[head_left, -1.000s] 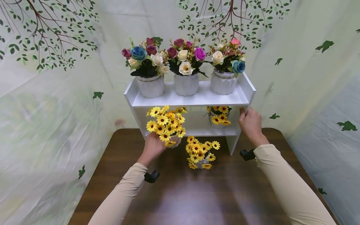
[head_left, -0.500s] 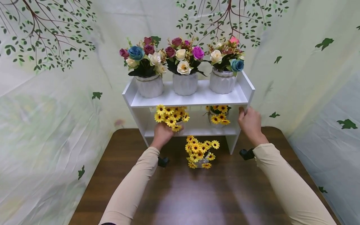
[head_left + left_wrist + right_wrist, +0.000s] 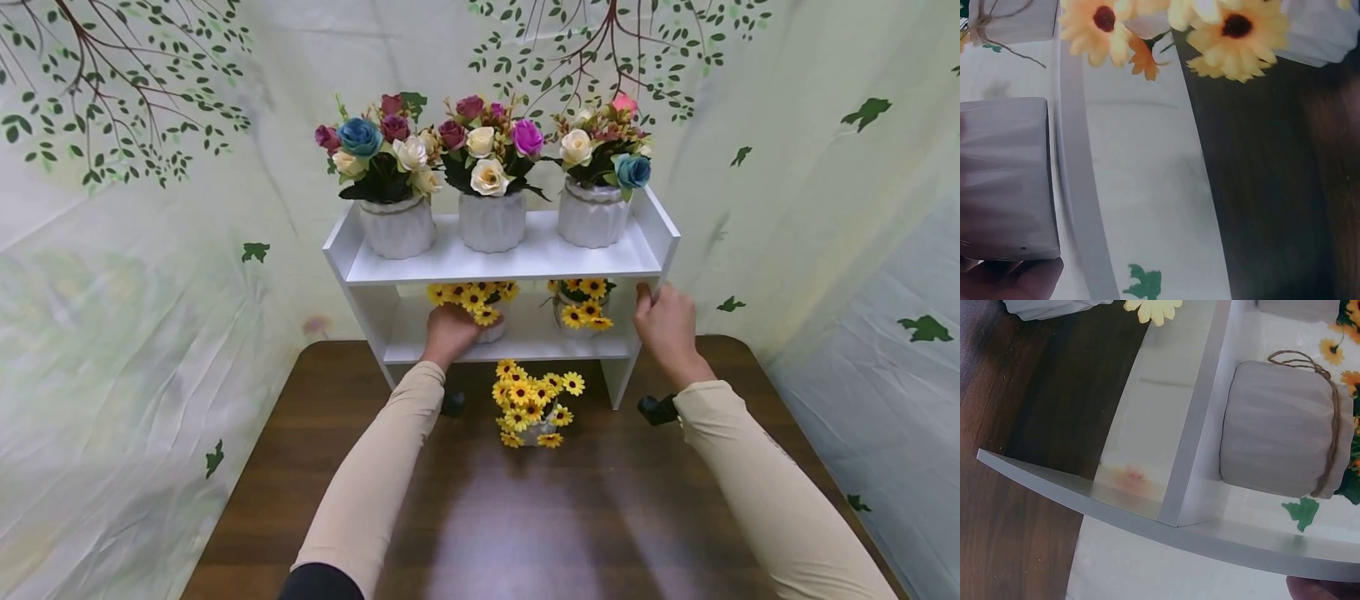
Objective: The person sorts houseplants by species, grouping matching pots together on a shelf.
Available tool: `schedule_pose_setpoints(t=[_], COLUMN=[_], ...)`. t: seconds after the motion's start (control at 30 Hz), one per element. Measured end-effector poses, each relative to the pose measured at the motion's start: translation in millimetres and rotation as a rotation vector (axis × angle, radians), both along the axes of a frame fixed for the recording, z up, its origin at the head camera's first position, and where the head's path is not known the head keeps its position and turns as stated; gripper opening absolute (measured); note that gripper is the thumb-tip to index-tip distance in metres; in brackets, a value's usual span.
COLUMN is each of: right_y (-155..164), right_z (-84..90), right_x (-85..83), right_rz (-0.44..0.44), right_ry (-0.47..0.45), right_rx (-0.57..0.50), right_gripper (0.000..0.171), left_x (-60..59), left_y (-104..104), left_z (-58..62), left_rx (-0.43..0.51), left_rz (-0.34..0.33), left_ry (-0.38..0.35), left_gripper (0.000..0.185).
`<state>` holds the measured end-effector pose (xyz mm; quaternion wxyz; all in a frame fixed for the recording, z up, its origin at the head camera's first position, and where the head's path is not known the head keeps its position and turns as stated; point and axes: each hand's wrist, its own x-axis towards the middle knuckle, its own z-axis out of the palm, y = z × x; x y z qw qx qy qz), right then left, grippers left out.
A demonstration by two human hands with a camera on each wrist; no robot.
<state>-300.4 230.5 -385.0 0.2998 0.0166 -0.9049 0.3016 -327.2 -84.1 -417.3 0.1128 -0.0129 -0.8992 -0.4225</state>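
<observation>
While the right hand (image 3: 666, 327) is gripping the shelf's (image 3: 495, 265) right side, the left hand (image 3: 448, 332) is holding a daisy pot (image 3: 480, 310) on the lower level; another pot (image 3: 534, 410) is waiting on the table (image 3: 525, 517).

Head view: from above and behind both arms, facing forward and down, far enough back to take in the whole shelf (image 3: 501, 265) and most of the counter (image 3: 525, 517). Left wrist view: very close, tilted, along the lower shelf board (image 3: 1141, 181) beside a pot (image 3: 1007, 178), counter (image 3: 1285, 187) alongside. Right wrist view: close too, at the shelf's end panel (image 3: 1147, 515), a pot (image 3: 1282, 428) inside. Shared by all three: shelf, counter, yellow flowers (image 3: 534, 402)
</observation>
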Motion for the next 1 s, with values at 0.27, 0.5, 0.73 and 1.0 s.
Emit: schedule_pose_setpoints(t=[0.27, 0.5, 0.73, 1.0], right_y=[3, -2, -3, 1], right_z=[0.4, -2.9, -2.7, -2.0], right_x=[0.5, -1.8, -1.8, -2.5], right_rz=[-0.016, -0.002, -0.010, -0.012], right_ry=[-0.002, 0.036, 0.034, 0.029], right_rx=[0.002, -0.005, -0.012, -0.004], right_gripper=[0.034, 0.034, 0.034, 0.034], left_x=[-13.7, -17.8, -18.6, -24.8], left_y=[22, 32, 34, 37], left_z=[0.1, -3.4, -9.5, -11.0], left_rx=[0.039, 0.103, 0.197, 0.308], left_rz=[-0.043, -0.036, -0.093, -0.163], left_ry=[-0.098, -0.165, -0.159, -0.165], left_gripper=[0.055, 0.050, 0.086, 0.089])
